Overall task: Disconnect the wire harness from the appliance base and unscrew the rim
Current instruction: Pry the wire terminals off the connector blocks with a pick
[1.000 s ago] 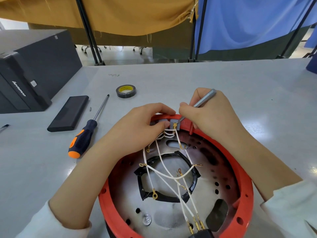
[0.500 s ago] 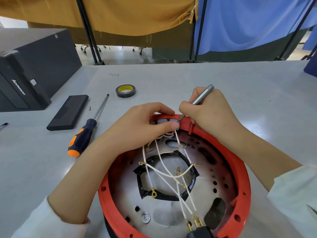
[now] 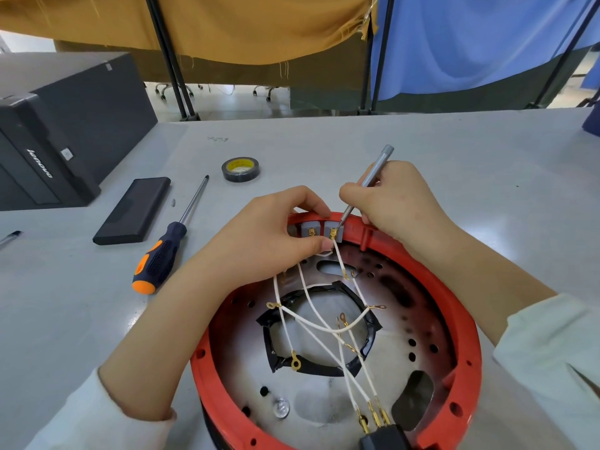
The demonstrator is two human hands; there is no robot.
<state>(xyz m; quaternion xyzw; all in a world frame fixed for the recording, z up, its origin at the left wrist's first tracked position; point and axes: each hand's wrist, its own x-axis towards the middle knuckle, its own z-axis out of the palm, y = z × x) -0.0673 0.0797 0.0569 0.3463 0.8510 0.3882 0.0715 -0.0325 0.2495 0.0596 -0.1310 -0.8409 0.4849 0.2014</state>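
The round appliance base with its red rim [image 3: 461, 323] lies open side up in front of me, its metal plate [image 3: 328, 407] showing inside. White harness wires [image 3: 319, 323] with gold ring terminals run from a black plug [image 3: 384, 438] at the near edge to two grey terminal blocks [image 3: 319, 229] on the far rim. My left hand [image 3: 269, 238] grips the far rim, fingers over the top and thumb by the wires under the blocks. My right hand [image 3: 396, 203] holds a thin grey screwdriver [image 3: 368, 181], whose tip sits on the right block's gold terminal.
An orange and black screwdriver [image 3: 165, 251] lies left of the base, beside a flat black case [image 3: 133, 211]. A roll of black tape [image 3: 241, 169] sits beyond my hands. A black computer tower [image 3: 61, 131] stands at far left. A small silver screw [image 3: 281, 408] rests on the plate.
My left thumb has slid down off the grey blocks, uncovering both. The thin screwdriver has tilted more upright, its tip staying at the right block.
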